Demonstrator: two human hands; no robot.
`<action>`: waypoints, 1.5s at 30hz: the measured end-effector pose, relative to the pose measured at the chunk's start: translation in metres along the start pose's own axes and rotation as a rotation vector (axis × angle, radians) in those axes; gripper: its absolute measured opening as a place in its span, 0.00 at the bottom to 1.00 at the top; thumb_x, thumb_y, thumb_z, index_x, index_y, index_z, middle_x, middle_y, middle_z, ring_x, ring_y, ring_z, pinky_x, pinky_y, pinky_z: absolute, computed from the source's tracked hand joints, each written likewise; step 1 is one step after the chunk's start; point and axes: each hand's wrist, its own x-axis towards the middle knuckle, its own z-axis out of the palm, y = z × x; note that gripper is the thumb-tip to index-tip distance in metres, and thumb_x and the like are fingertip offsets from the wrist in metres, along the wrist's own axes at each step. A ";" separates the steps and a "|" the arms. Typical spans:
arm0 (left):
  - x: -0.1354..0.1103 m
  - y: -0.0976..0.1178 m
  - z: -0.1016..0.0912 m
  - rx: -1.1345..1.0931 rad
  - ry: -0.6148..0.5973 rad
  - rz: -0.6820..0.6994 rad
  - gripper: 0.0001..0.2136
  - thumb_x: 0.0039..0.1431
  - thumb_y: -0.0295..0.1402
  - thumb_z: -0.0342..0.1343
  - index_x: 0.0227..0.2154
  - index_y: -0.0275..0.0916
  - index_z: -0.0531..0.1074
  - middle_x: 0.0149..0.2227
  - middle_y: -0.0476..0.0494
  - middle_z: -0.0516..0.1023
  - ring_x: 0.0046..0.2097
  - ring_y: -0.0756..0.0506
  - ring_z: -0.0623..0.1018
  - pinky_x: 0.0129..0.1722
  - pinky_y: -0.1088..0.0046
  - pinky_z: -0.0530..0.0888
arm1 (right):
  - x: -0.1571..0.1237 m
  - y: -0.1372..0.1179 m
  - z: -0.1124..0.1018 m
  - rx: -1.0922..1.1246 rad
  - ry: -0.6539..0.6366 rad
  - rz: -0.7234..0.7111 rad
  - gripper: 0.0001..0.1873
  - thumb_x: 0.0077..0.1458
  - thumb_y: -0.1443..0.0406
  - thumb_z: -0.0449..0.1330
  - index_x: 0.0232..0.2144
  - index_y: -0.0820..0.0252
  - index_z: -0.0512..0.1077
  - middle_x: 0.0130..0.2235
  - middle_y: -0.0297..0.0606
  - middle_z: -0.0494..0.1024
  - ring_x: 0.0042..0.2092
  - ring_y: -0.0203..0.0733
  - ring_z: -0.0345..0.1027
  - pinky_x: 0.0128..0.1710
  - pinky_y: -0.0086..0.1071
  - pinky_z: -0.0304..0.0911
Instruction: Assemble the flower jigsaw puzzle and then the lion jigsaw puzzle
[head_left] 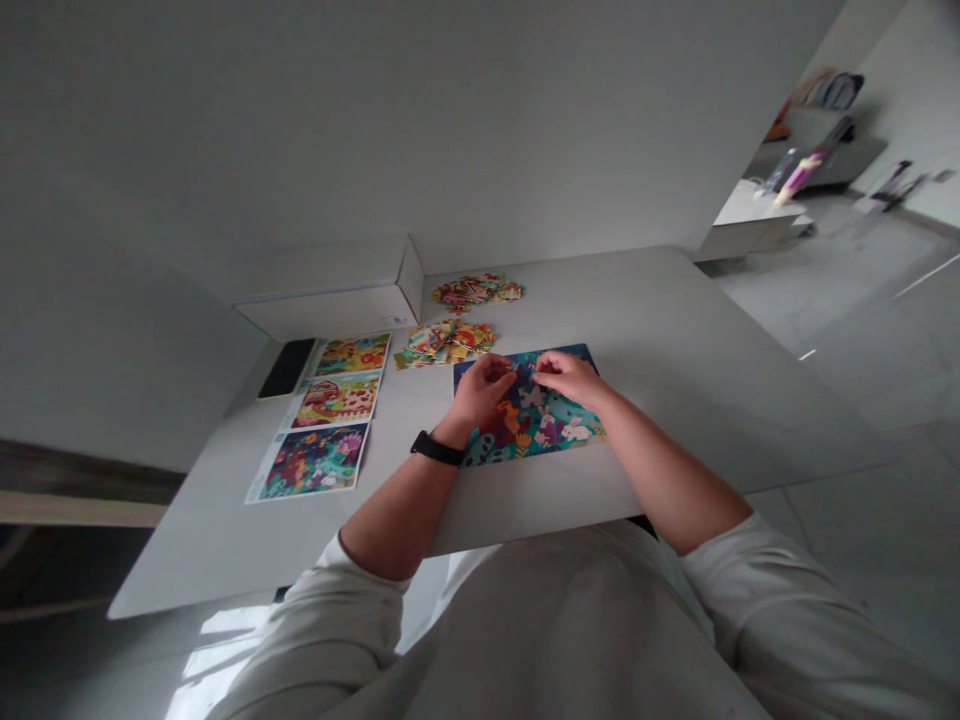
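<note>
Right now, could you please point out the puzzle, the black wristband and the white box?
Puzzle (531, 422): head view, on its printed lower middle.
Black wristband (437, 449): head view, middle of its strap.
White box (330, 312): head view, on its long front side.

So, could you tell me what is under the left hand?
A colourful puzzle shows around the left hand; the part directly beneath is covered and cannot be seen.
</note>
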 end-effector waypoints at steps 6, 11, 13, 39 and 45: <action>0.001 -0.001 -0.001 -0.005 0.036 -0.009 0.17 0.56 0.46 0.70 0.39 0.40 0.73 0.36 0.46 0.80 0.37 0.47 0.80 0.37 0.73 0.76 | -0.001 0.001 -0.003 -0.183 -0.015 -0.024 0.08 0.56 0.58 0.67 0.33 0.55 0.74 0.35 0.33 0.81 0.38 0.42 0.74 0.42 0.34 0.67; 0.000 -0.003 -0.001 0.059 -0.012 0.026 0.16 0.57 0.46 0.69 0.38 0.40 0.75 0.38 0.44 0.83 0.39 0.45 0.81 0.41 0.69 0.78 | -0.002 0.002 -0.006 -0.201 0.008 -0.051 0.11 0.57 0.58 0.68 0.42 0.55 0.78 0.39 0.35 0.83 0.40 0.43 0.76 0.44 0.35 0.69; -0.002 -0.002 0.000 0.106 -0.043 0.043 0.14 0.59 0.45 0.68 0.38 0.40 0.77 0.39 0.44 0.84 0.39 0.45 0.82 0.42 0.68 0.78 | 0.000 0.005 -0.005 -0.177 -0.048 -0.085 0.11 0.57 0.60 0.67 0.42 0.55 0.78 0.38 0.35 0.82 0.40 0.42 0.76 0.44 0.34 0.68; -0.010 0.008 -0.002 0.633 -0.001 0.300 0.12 0.65 0.27 0.66 0.50 0.41 0.80 0.48 0.43 0.82 0.44 0.46 0.81 0.48 0.70 0.80 | -0.006 0.002 -0.008 -0.793 0.053 -0.120 0.12 0.62 0.62 0.72 0.47 0.57 0.83 0.49 0.43 0.85 0.49 0.48 0.79 0.50 0.37 0.70; -0.011 0.010 -0.002 0.807 -0.106 0.315 0.11 0.64 0.33 0.69 0.48 0.41 0.83 0.51 0.40 0.80 0.53 0.40 0.81 0.57 0.62 0.79 | -0.003 0.002 -0.021 -0.741 0.068 -0.104 0.08 0.62 0.68 0.69 0.43 0.56 0.84 0.41 0.38 0.84 0.41 0.42 0.77 0.44 0.33 0.69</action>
